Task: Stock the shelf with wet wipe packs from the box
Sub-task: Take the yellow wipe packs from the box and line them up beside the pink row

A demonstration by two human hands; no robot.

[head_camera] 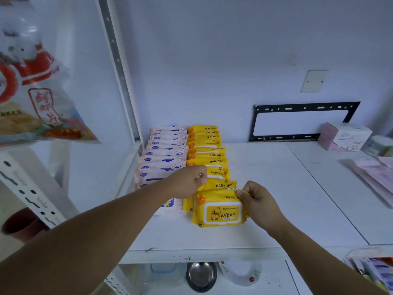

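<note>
Light: even, cool, bluish-white; the source is out of my view.
Brightness: moderate; I read the wall (212, 50) and the shelf (276, 188) as pale and rather flat.
Shadows: soft and faint, with a thin one under the front yellow pack (221, 213).
Glare: one small highlight on the metal bowl (201, 273) below.
Focus: print is legible at centre; the snack bag (32, 92) at left is smeared.
Distortion: wide-angle bowing; the upright post (119, 67) leans and curves.

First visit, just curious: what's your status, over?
Right hand pinches top corner of front yellow pack. Left hand curled against yellow row, grip unclear. Pack upright on shelf. Nothing blocking.
</note>
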